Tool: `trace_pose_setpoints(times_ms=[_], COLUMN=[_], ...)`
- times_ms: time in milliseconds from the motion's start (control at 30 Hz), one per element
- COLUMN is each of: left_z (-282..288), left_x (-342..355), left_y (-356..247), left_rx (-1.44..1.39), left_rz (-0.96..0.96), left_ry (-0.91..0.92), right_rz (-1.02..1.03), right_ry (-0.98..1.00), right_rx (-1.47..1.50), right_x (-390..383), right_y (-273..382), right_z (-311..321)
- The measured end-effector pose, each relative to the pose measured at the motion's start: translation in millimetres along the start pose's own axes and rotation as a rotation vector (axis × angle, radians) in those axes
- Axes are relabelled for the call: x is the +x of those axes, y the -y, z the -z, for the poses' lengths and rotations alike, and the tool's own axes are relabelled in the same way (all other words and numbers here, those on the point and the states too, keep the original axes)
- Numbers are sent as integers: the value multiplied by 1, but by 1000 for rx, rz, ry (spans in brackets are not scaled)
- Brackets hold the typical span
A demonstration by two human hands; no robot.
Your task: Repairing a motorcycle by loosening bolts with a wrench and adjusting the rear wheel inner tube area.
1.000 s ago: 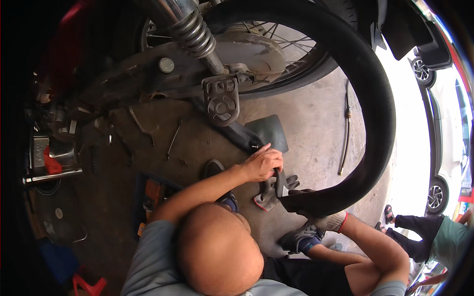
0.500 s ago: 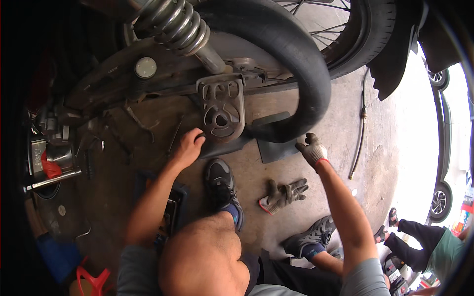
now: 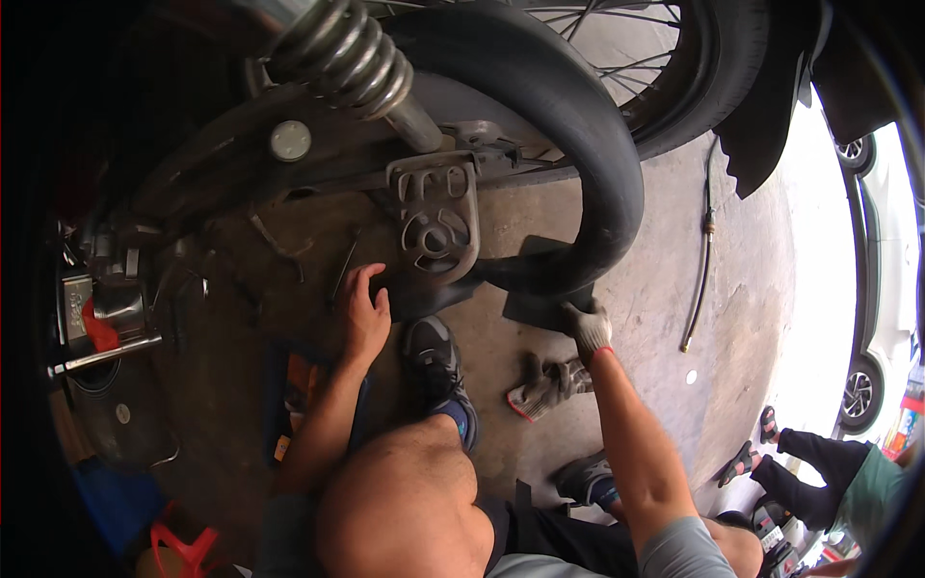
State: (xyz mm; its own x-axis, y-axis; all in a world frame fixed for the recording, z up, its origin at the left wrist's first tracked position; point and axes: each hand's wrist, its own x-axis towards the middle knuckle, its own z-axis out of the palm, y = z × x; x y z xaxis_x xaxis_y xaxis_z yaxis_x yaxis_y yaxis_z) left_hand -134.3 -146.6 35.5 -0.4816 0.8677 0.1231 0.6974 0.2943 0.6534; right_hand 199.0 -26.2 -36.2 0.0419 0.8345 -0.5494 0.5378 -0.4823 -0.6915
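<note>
A fat black inner tube (image 3: 609, 183) curves from the motorcycle down past the metal footrest (image 3: 436, 226). Its flatter dark part (image 3: 419, 303) lies beneath that footrest. My bare left hand (image 3: 366, 323) is beside this flat part, fingers apart and holding nothing. On my right hand (image 3: 586, 329) is a pale work glove with dark fingertips; its fingers are closed on the corner of a dark flat sheet (image 3: 544, 310), which lies partly under the tube. The other work glove (image 3: 544, 390) rests on the floor near my right wrist.
A spring shock absorber (image 3: 352, 67) and a spoked wheel (image 3: 708, 77) are overhead. Tools lie left, including a curved metal lever (image 3: 279, 246). A black hose (image 3: 708, 255) lies right. Another person's legs (image 3: 805, 462) show at the lower right.
My right hand has moved down and left onto the dark sheet, which has turned and shifted slightly. My left hand has drawn back a little from the tube, its fingers spreading.
</note>
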Motion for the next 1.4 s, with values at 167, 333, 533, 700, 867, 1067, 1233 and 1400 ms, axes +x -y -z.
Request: trace_pose_setpoints(times_ms=[167,333,533,700,867,1067,1233,1400], left_z=[9,9,56,76,129,218,226,204], left_x=[-33,-40,-16,-37,-87,-182,-249,-240], left_y=[-25,-77,-119,-97,-25,68,126,128], left_rx=[-441,-944,-1634,-1514,-905,-1051,185,-295], left_rz=[22,113,25,68,262,496,563,484], left_ry=[114,439,741,611,35,-5,-165,-206], right_rz=[-49,483,699,532,607,484,386,124], right_ry=[-255,-332,-24,91,107,272,340,238], right_rx=[803,896,673,447,-42,-92,-95,-23], right_x=[-63,-141,-198,-199,-246,-165,-118,-137], right_y=[7,75,132,140,134,24,-22,21], right_z=[46,81,69,20,3,55,52,92])
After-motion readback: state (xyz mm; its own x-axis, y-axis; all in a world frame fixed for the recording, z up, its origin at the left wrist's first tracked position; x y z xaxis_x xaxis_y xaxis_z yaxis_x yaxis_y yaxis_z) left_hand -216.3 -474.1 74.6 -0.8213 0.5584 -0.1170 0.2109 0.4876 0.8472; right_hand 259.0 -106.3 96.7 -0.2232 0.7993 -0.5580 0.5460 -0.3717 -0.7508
